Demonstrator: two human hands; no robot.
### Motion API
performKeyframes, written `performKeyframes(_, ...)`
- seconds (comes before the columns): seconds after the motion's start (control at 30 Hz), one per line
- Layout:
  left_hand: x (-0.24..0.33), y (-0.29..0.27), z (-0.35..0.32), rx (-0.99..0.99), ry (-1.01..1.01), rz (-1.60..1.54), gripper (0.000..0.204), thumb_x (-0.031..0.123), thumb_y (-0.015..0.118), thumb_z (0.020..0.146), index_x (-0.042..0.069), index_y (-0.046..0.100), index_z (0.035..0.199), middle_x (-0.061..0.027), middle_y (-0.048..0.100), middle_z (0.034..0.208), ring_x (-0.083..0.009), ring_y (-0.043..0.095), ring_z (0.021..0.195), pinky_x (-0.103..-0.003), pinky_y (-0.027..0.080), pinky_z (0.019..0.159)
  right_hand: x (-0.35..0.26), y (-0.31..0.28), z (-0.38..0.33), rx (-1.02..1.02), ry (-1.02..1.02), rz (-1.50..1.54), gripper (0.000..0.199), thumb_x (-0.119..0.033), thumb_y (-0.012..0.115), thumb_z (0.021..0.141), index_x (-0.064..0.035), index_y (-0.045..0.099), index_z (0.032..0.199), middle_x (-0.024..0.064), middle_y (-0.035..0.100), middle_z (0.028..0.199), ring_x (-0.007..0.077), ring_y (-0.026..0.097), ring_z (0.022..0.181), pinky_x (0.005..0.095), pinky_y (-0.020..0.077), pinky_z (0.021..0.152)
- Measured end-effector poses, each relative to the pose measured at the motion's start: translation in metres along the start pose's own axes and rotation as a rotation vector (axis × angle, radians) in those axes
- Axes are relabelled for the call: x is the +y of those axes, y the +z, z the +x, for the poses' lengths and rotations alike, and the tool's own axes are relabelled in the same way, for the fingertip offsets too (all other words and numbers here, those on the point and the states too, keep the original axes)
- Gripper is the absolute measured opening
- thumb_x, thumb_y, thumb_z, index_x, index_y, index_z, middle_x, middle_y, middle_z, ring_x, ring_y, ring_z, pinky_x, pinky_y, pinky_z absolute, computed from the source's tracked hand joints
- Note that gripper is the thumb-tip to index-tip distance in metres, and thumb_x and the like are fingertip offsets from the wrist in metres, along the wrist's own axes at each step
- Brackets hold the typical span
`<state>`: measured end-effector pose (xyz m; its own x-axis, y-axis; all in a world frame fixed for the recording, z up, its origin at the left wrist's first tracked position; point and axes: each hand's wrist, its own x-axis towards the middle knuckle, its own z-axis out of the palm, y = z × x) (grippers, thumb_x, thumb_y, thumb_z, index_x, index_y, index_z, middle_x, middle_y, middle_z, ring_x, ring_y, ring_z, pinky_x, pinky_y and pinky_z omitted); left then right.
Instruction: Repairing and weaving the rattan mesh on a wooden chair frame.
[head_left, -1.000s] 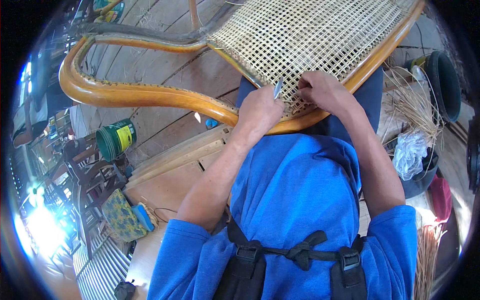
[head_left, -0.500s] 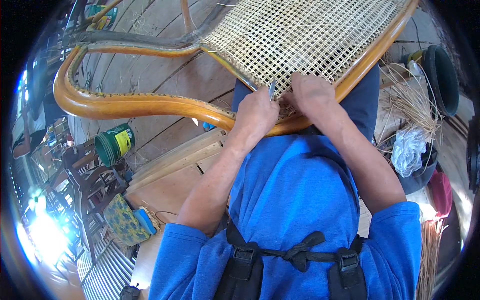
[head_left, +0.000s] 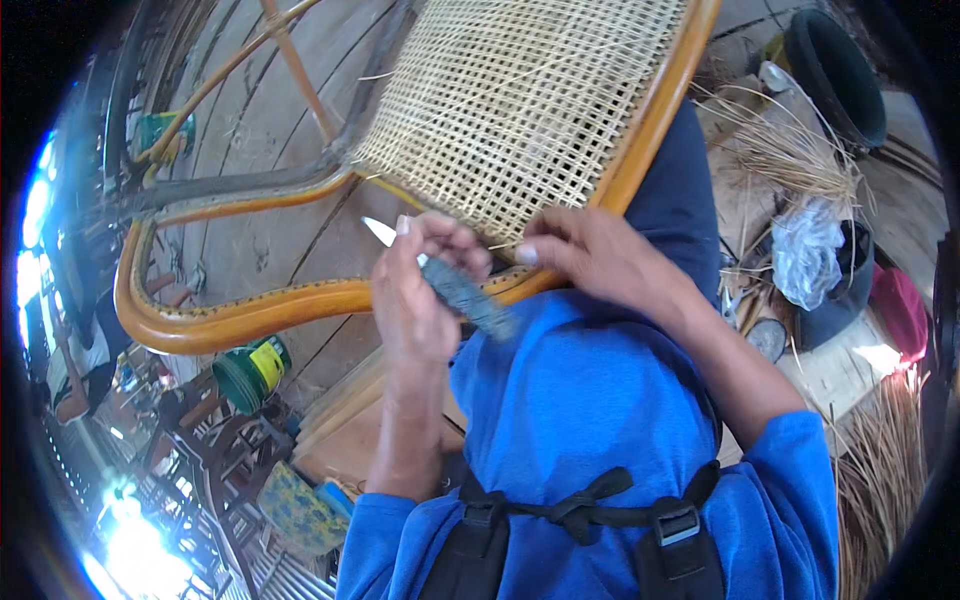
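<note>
A chair frame [head_left: 240, 318] of glossy orange-brown wood lies across my lap, with small holes along its curved rail. Woven cane webbing [head_left: 520, 110] in pale strands fills the part in front of me. My left hand [head_left: 415, 290] grips a knife [head_left: 465, 297] by its dark wrapped handle. The pale pointed blade sticks out past the thumb, up and to the left, clear of the cane. My right hand [head_left: 600, 255] rests at the near corner of the webbing, fingers curled and thumb against the edge. What its fingertips pinch, if anything, is hidden.
At right are a bundle of loose cane strands [head_left: 790, 155], a dark bucket [head_left: 835, 80], a clear plastic bag [head_left: 808, 255] and a red cloth item [head_left: 898, 312]. A green bucket [head_left: 245, 378] stands left, near wooden boards [head_left: 340, 400]. More chair parts crowd the lower left.
My left hand has come away from the webbing's corner, down and left, turning so the whole knife shows. The right hand has shifted left and slightly down. The chair appears swung left in view.
</note>
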<state>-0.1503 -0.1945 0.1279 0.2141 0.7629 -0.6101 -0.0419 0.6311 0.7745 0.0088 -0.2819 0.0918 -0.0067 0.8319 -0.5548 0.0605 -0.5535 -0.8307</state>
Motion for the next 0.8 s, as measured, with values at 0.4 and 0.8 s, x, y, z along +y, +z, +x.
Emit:
performKeyframes(0.4, -0.008, -0.024, 0.088, -0.754, 0.921, 1.465, 0.013, 0.013, 0.066, 0.081, 0.009, 0.066, 0.093, -0.0082, 0.062, 0.095, -0.0290, 0.059, 0.090, -0.040, 0.047, 0.082, 0.020, -0.012, -0.026, 0.063, -0.031, -0.345, 0.041, -0.033, 0.059, 0.091, 0.0053, 0.055, 0.105, 0.0287, 0.063, 0.083, 0.0437, 0.063, 0.083, 0.0479, 0.0494, 0.073)
performKeyframes(0.8, -0.013, -0.034, 0.117, -1.005, 0.818, 1.427, 0.009, 0.007, 0.059, 0.081, 0.010, 0.067, 0.085, -0.0071, 0.062, 0.085, -0.0289, 0.060, 0.085, -0.039, 0.048, 0.077, 0.004, 0.007, 0.000, -0.044, 0.152, -0.589, 0.037, -0.032, 0.053, 0.094, 0.0047, 0.054, 0.088, 0.0276, 0.061, 0.070, 0.0433, 0.063, 0.074, 0.0494, 0.0501, 0.068)
